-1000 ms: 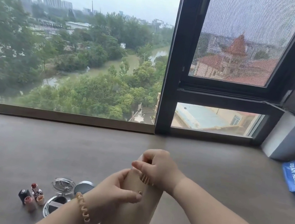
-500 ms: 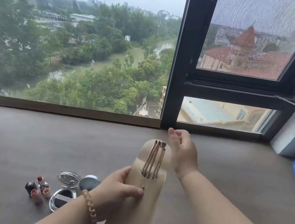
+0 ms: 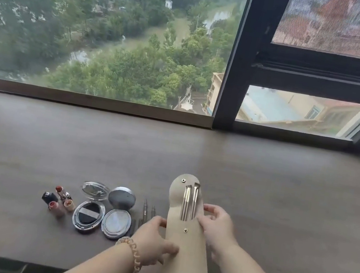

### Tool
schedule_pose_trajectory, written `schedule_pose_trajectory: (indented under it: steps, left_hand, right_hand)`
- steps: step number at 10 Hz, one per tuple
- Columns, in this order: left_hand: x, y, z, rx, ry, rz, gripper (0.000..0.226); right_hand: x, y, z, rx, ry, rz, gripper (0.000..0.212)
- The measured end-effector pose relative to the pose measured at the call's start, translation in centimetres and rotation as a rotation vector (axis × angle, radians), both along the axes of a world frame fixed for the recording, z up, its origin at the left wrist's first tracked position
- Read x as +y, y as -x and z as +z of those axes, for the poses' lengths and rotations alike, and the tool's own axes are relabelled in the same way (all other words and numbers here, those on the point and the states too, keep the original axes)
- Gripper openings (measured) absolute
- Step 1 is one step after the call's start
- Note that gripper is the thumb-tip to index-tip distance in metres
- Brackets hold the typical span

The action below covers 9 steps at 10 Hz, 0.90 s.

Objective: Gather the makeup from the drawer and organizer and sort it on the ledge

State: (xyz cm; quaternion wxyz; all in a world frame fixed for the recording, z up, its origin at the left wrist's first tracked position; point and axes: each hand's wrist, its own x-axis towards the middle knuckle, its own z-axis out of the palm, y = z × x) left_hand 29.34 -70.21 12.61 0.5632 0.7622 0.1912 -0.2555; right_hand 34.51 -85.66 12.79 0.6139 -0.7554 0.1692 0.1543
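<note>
Pouch (image 3: 187, 256) now lower on ledge (image 3: 282, 201), two brushes (image 3: 189, 203) inside.

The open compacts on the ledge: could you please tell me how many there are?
2. A clear-lidded compact with a black puff sits right of the lipsticks; a silver-lidded compact lies beside it, left of the left hand. None looks hidden.
</note>
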Motion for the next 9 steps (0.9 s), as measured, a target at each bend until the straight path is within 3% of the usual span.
schedule_pose_trajectory:
  steps: [2, 4, 5, 6, 7, 8, 9]
  left_hand:
    - [0.0, -0.1, -3.2, -0.060, -0.298, 0.016, 0.038]
    - [-0.5, -0.7, -4.7, -0.116, -0.476, 0.000, 0.039]
    - [-0.6, -0.7, -5.5, -0.118, -0.543, -0.013, 0.040]
    - [-0.6, -0.7, -6.0, -0.123, -0.591, -0.049, 0.037]
    - [-0.6, -0.7, -6.0, -0.140, -0.676, -0.139, 0.035]
    - [-0.9, -0.5, -5.7, -0.191, -0.778, -0.218, 0.038]
    - [-1.2, -0.2, -5.4, -0.218, -0.802, -0.225, 0.038]
  right_hand:
    - [-0.1, -0.3, -4.4, 0.006, 0.141, 0.015, 0.010]
    - [0.5, -1.1, -6.8, -0.025, 0.230, 0.035, 0.006]
    - [1.0, -0.8, -6.8, -0.025, 0.278, 0.047, 0.012]
    - [1.4, -0.3, -6.8, -0.042, 0.355, 0.120, 0.039]
    - [1.8, 0.4, -6.9, -0.092, 0.599, 0.265, 0.059]
    - [2.1, 1.4, -6.7, -0.185, 0.825, 0.410, 0.060]
    - [2.2, 2.2, -6.5, -0.191, 0.867, 0.484, 0.058]
